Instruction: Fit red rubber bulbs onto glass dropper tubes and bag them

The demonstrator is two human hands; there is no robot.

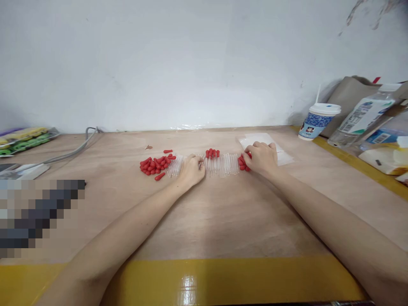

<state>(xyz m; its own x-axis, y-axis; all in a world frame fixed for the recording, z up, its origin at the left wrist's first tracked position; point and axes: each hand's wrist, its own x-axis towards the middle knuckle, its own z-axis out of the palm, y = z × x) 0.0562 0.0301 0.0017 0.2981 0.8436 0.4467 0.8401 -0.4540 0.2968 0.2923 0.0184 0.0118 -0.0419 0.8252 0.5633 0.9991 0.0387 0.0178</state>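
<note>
A row of thin clear glass dropper tubes (226, 165) lies side by side on the wooden table. Several at the middle carry red rubber bulbs (212, 153) on their far ends. My left hand (193, 169) rests on the row with its fingers curled in; what they grip is hidden. At the row's right end, my right hand (263, 157) has thumb and fingers closed at a small heap of loose red rubber bulbs (244, 165), on one of them as far as I can see. A larger pile of loose bulbs (154, 165) sits left of the tubes.
White plastic bags (285, 158) lie behind my right hand. A paper cup with a straw (318, 122), a plastic bottle (360, 114) and a grey bag (346, 95) stand at the right. A grey cable (75, 152) and colourful packets (27, 140) are at the left. Yellow tape (153, 278) edges the table.
</note>
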